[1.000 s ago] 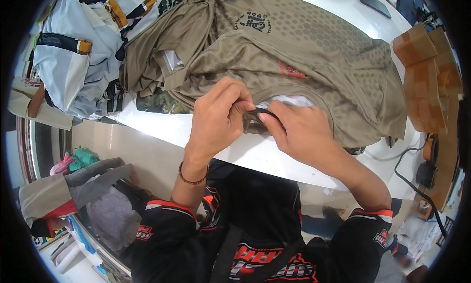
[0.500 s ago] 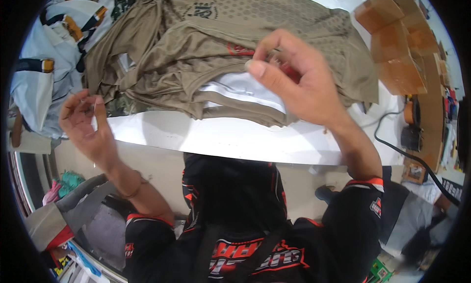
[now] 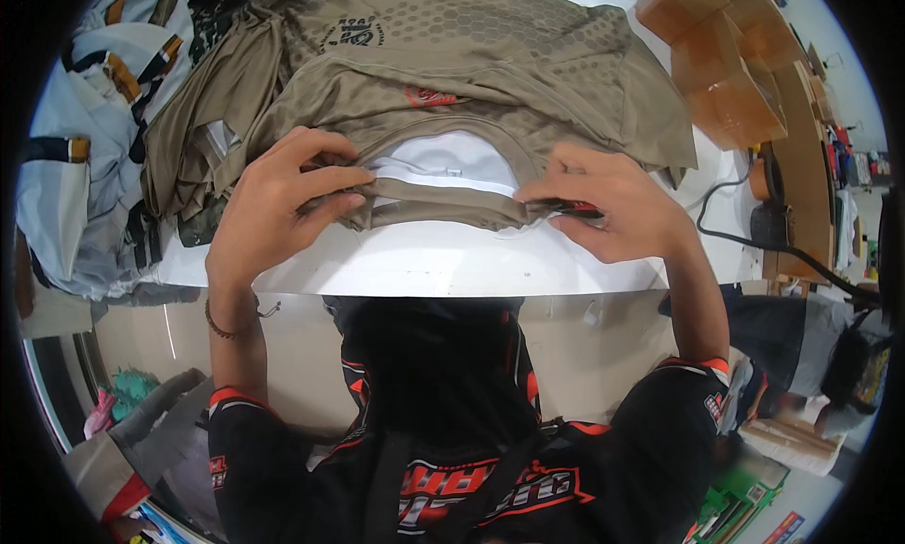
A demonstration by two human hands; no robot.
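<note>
A brown-olive shirt (image 3: pixel 528 91) with a honeycomb print lies spread on the white table, its neckline toward me. Inside the neck opening the white lining (image 3: pixel 438 153) shows. My left hand (image 3: pixel 283 205) pinches the collar (image 3: pixel 434 209) at its left end, thumb and fingers closed on the cloth. At the collar's right end, my right hand (image 3: pixel 632 205) closes its fingers on the edge. Tucked in that same hand is a small red-and-dark tool (image 3: pixel 580 207), mostly covered by the fingers, so its kind is unclear.
White and blue garments (image 3: pixel 75 186) are heaped at the left. An opened cardboard box (image 3: pixel 726 82) stands on the right, near a black cable (image 3: pixel 792 271) and a dark roll (image 3: pixel 768 225). The white table's front edge (image 3: pixel 452 289) runs just before my body.
Both hands have come down onto the collar; the left moved right from the sleeve side, the right moved lower. The neckline now lies straighter, and the view has shifted slightly.
</note>
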